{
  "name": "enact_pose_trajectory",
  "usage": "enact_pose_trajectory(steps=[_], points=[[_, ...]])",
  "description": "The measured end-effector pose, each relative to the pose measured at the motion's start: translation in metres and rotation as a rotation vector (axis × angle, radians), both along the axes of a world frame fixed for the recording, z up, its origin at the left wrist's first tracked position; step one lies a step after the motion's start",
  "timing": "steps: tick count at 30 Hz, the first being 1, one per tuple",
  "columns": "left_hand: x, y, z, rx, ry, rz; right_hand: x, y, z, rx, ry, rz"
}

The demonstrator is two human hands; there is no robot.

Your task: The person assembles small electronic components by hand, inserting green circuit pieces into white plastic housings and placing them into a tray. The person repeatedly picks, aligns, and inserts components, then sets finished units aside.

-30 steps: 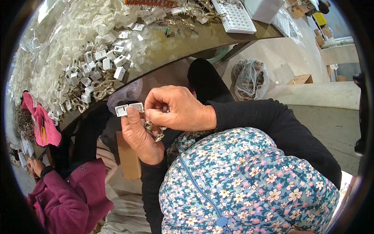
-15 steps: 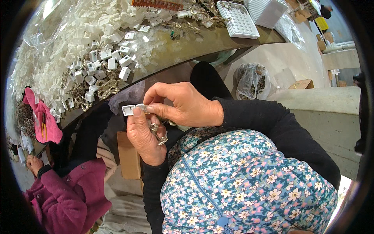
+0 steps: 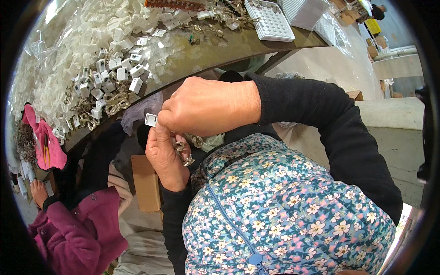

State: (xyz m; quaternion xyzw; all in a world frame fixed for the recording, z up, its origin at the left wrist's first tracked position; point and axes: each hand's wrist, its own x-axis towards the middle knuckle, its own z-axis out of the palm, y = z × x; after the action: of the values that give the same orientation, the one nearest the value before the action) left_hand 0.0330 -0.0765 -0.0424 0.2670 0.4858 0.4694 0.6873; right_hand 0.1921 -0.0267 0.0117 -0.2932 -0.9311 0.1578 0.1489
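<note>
Between my two hands, just off the table's near edge, is a small white rectangular plastic case (image 3: 151,120); its left end pokes out past the fingers. My left hand (image 3: 166,158) pinches it from below, and a bundle of clear, gold-tinted wire (image 3: 185,153) is tucked in the same palm. From above, my right hand (image 3: 211,106) closes over the right end of the case. Its back faces up and hides the fingertips and that part of the case.
On the table (image 3: 220,52) lie a large heap of white plastic pieces (image 3: 87,50), wire bundles (image 3: 118,104) and a white perforated tray (image 3: 270,23). A co-worker in a magenta coat (image 3: 78,229) sits at left, near a pink cloth (image 3: 48,146). A cardboard box (image 3: 145,183) stands below.
My right hand has rolled over, its back now up, covering more of the case; its elbow has risen. My left hand has barely moved. The co-worker's hand has shifted slightly.
</note>
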Motion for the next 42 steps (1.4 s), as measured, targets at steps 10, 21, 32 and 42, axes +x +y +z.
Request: enact_pose_trajectory(steps=[10, 21, 32, 42], points=[[0.006, -0.006, -0.015, -0.026, 0.052, 0.017, -0.002, -0.022, -0.016, 0.207, -0.037, -0.030], [0.004, 0.003, -0.009, 0.073, 0.068, 0.061, 0.000, -0.034, -0.046, -0.772, 0.762, -0.444], [-0.001, 0.004, 0.008, 0.077, -0.086, 0.031, -0.016, -0.048, -0.037, -0.768, 0.740, -0.616], [-0.020, 0.009, 0.003, 0.134, -0.260, -0.072, -0.016, -0.040, -0.026, -0.859, 0.809, -0.554]])
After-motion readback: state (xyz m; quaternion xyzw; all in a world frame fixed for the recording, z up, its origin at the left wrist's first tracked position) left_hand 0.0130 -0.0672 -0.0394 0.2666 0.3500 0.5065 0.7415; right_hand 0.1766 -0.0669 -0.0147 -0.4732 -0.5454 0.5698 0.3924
